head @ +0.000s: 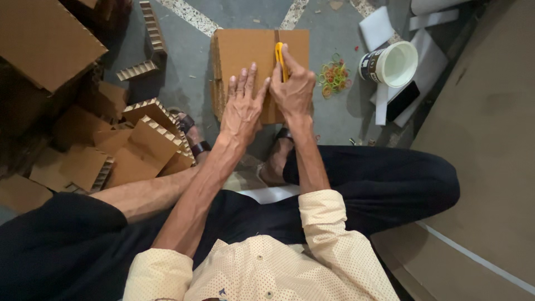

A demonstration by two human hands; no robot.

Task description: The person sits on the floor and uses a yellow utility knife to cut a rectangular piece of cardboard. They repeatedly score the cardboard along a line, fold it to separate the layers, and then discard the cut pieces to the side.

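Near the top centre of the frame a stack of brown corrugated cardboard sheets (245, 53) lies flat on the grey floor (189, 72); both hands rest on its near half. The left hand (241, 108) lies palm down on the top sheet with the fingers spread and straight, released rather than gripping, their tips pointing toward the top of the frame; the cardboard runs on beyond the fingertips and out to the left of them. The right hand (293, 89) sits just beside the left, the two touching at the thumb side; its fingers are clenched around a yellow utility knife (279, 58), the index finger laid along the handle, and the knife's far end lies on the sheet just above the knuckles, on a line that runs toward the stack's top edge.

To the right of the stack, just beside it on the floor, lies a small heap of coloured rubber bands (334, 77); further right a white paper cup (390, 64) lies on its side by white foam scraps (379, 25). At the left of the frame cut cardboard pieces (145, 142) with zigzag edges pile up; a sandalled foot (192, 136) shows between them and the stack.
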